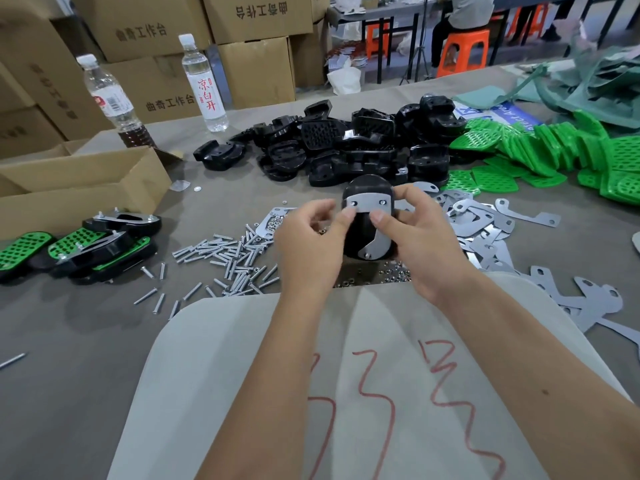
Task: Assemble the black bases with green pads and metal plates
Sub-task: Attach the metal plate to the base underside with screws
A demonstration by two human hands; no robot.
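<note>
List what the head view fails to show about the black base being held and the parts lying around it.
- Held black plastic base: its underside faces away, so any green pad there is hidden.
- Curved grey metal plate: whether screws fill its holes is too small to tell.
- Left hand: its curled fingers hide anything pinched.
- Right hand covers the base's right edge.
- Small nuts: partly hidden behind the hands.
</note>
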